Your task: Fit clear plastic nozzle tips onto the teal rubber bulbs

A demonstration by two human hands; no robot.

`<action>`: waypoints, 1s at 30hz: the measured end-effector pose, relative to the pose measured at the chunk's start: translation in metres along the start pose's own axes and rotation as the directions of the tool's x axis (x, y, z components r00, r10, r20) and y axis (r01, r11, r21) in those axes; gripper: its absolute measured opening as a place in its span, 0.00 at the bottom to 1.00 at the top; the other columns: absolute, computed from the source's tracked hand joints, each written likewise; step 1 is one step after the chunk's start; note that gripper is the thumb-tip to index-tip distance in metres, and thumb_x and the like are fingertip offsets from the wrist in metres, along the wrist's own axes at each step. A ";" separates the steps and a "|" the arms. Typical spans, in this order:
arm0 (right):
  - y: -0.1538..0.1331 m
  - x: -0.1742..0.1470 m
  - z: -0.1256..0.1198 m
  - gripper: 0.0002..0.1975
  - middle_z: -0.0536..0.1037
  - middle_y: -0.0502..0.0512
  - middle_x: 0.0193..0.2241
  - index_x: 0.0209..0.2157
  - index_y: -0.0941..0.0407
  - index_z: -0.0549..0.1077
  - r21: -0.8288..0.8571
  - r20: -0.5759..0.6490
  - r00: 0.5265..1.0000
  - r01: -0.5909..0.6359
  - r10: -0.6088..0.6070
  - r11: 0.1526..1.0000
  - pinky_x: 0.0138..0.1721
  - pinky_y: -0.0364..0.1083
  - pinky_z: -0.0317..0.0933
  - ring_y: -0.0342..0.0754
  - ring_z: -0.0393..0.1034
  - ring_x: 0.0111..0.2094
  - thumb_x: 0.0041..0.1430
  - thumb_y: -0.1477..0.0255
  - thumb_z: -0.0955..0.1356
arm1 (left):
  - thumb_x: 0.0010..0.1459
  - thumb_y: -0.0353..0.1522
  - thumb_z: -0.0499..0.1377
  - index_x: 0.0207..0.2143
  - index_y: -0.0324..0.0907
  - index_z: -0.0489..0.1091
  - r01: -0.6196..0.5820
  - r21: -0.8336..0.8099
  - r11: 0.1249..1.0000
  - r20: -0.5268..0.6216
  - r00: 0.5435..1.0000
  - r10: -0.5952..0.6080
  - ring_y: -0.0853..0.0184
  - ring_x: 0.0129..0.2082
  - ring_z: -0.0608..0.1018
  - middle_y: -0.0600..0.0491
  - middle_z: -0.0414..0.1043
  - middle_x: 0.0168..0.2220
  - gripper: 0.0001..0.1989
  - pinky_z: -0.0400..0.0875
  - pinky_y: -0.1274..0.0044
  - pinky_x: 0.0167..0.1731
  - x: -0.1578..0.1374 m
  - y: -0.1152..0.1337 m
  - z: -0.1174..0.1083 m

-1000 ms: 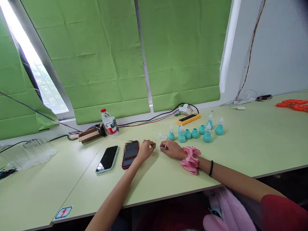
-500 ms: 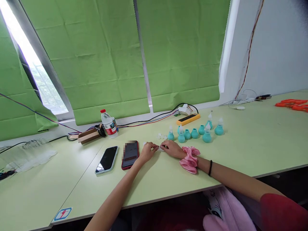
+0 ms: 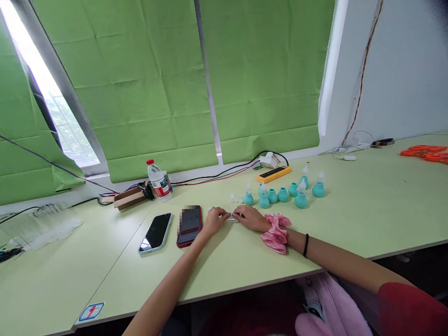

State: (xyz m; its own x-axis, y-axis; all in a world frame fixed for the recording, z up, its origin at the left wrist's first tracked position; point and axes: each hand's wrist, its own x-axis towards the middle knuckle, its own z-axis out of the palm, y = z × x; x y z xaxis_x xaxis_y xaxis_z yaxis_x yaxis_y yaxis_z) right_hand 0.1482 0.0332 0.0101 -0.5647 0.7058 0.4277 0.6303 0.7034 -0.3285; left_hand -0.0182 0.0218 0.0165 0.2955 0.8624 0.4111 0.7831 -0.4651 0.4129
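1. Pale yellow-green, flat-topped bench (image 3: 350,200): carries every item listed below.
2. Left hand (image 3: 215,221) and right hand (image 3: 250,218): close together over the bench, fingertips of each drawn inward, nearly meeting; the grip itself is too small to confirm.
3. Flat rectangular phone in a red case (image 3: 191,231): lies just beside the left hand, on its outer side.
4. Teal bulb-shaped containers (image 3: 301,200): stand upright beyond the right hand; several carry translucent pointed tips, three show open tops.
5. Small white pieces (image 3: 236,199): lie loose beside the containers, beyond the hands.
6. Tiny translucent whitish piece (image 3: 233,220): at both hands' fingertips, partly covered; exact shape indeterminate.
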 end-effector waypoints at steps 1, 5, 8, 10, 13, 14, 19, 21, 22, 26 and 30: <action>-0.001 0.000 0.000 0.13 0.72 0.53 0.28 0.30 0.59 0.71 0.002 0.001 1.000 0.001 -0.001 1.000 0.31 0.40 0.52 0.43 0.63 0.31 0.57 0.70 0.58 | 0.51 0.36 0.51 0.22 0.38 0.70 0.001 0.010 1.000 -0.013 1.000 -0.001 0.70 0.27 0.68 0.53 0.70 0.24 0.13 0.59 0.80 0.28 0.000 0.000 0.000; -0.005 -0.003 -0.002 0.11 0.71 0.52 0.28 0.33 0.58 0.71 0.020 -0.005 1.000 -0.010 0.010 1.000 0.32 0.41 0.53 0.43 0.63 0.30 0.52 0.67 0.62 | 0.52 0.36 0.50 0.22 0.38 0.70 0.001 -0.010 1.000 0.007 1.000 -0.001 0.71 0.25 0.67 0.53 0.70 0.23 0.14 0.58 0.80 0.27 0.000 0.001 0.000; -0.006 -0.004 -0.002 0.12 0.71 0.51 0.28 0.35 0.56 0.71 0.031 -0.015 1.000 -0.012 0.012 0.999 0.31 0.40 0.53 0.43 0.63 0.30 0.47 0.67 0.66 | 0.52 0.36 0.49 0.23 0.37 0.70 0.007 -0.053 0.999 0.023 1.000 -0.006 0.72 0.23 0.67 0.53 0.70 0.22 0.15 0.57 0.81 0.25 0.001 0.001 0.001; -0.005 -0.004 -0.002 0.12 0.72 0.50 0.27 0.36 0.55 0.71 0.056 -0.014 1.000 -0.018 0.019 0.998 0.29 0.40 0.53 0.42 0.63 0.28 0.48 0.68 0.65 | 0.52 0.36 0.49 0.22 0.37 0.70 0.006 -0.069 0.998 0.023 1.000 -0.004 0.73 0.22 0.66 0.53 0.69 0.21 0.15 0.56 0.81 0.23 0.000 0.001 0.002; -0.003 -0.003 0.000 0.12 0.72 0.50 0.27 0.37 0.54 0.71 0.097 -0.026 0.999 -0.023 0.025 0.995 0.28 0.40 0.53 0.41 0.63 0.25 0.50 0.68 0.63 | 0.51 0.36 0.49 0.21 0.36 0.69 0.001 -0.083 0.997 0.023 1.000 0.001 0.73 0.21 0.65 0.54 0.68 0.20 0.15 0.55 0.82 0.22 0.000 0.000 0.004; -0.002 -0.002 0.000 0.11 0.72 0.50 0.27 0.36 0.55 0.72 0.102 -0.035 0.999 -0.018 0.022 0.995 0.28 0.40 0.53 0.41 0.63 0.25 0.51 0.68 0.63 | 0.52 0.36 0.49 0.21 0.36 0.69 -0.001 -0.087 0.996 0.024 1.000 0.003 0.73 0.21 0.64 0.54 0.67 0.19 0.15 0.55 0.82 0.22 0.000 0.000 0.004; 0.000 -0.001 0.002 0.10 0.71 0.54 0.25 0.28 0.54 0.74 0.111 -0.071 0.997 0.025 -0.017 0.994 0.29 0.43 0.55 0.44 0.63 0.26 0.52 0.67 0.62 | 0.52 0.36 0.47 0.20 0.35 0.68 -0.007 -0.102 0.995 0.037 0.999 0.011 0.73 0.21 0.64 0.54 0.66 0.19 0.17 0.55 0.82 0.21 0.001 -0.002 0.005; 0.000 -0.001 0.002 0.10 0.71 0.53 0.24 0.28 0.53 0.74 0.121 -0.088 0.995 0.049 -0.039 0.991 0.28 0.44 0.55 0.45 0.63 0.26 0.52 0.68 0.62 | 0.52 0.36 0.47 0.20 0.35 0.68 -0.005 -0.122 0.992 0.051 0.999 0.011 0.73 0.21 0.64 0.54 0.67 0.19 0.17 0.55 0.82 0.21 0.001 -0.003 0.003; 0.001 -0.001 0.003 0.09 0.71 0.53 0.24 0.29 0.53 0.74 0.128 -0.094 0.994 0.061 -0.049 0.990 0.28 0.44 0.55 0.45 0.63 0.26 0.52 0.68 0.63 | 0.51 0.35 0.47 0.20 0.35 0.68 -0.002 -0.138 0.990 0.059 0.998 0.010 0.73 0.21 0.65 0.53 0.67 0.19 0.17 0.56 0.82 0.22 0.002 -0.003 0.002; 0.002 -0.001 0.003 0.09 0.71 0.53 0.23 0.32 0.52 0.74 0.162 -0.107 0.991 0.094 -0.078 0.982 0.27 0.44 0.55 0.44 0.63 0.24 0.51 0.71 0.64 | 0.49 0.33 0.48 0.22 0.35 0.70 0.025 -0.229 0.973 0.094 0.996 -0.004 0.72 0.23 0.67 0.53 0.69 0.22 0.14 0.58 0.82 0.23 0.002 -0.004 -0.001; 0.003 0.000 0.003 0.08 0.71 0.53 0.24 0.32 0.54 0.75 0.186 -0.127 0.990 0.080 -0.057 0.979 0.28 0.44 0.56 0.44 0.63 0.23 0.48 0.72 0.65 | 0.46 0.31 0.51 0.26 0.35 0.72 0.059 -0.260 0.964 0.104 0.994 -0.033 0.72 0.24 0.67 0.53 0.71 0.23 0.12 0.59 0.83 0.23 0.002 -0.001 -0.003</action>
State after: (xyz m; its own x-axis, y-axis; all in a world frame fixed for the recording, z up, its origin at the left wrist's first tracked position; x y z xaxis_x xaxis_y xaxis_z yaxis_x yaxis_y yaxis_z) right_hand 0.1488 0.0350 0.0067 -0.5277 0.6480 0.5492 0.4729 0.7612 -0.4437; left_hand -0.0204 0.0230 0.0194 0.3244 0.8934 0.3107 0.6296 -0.4491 0.6339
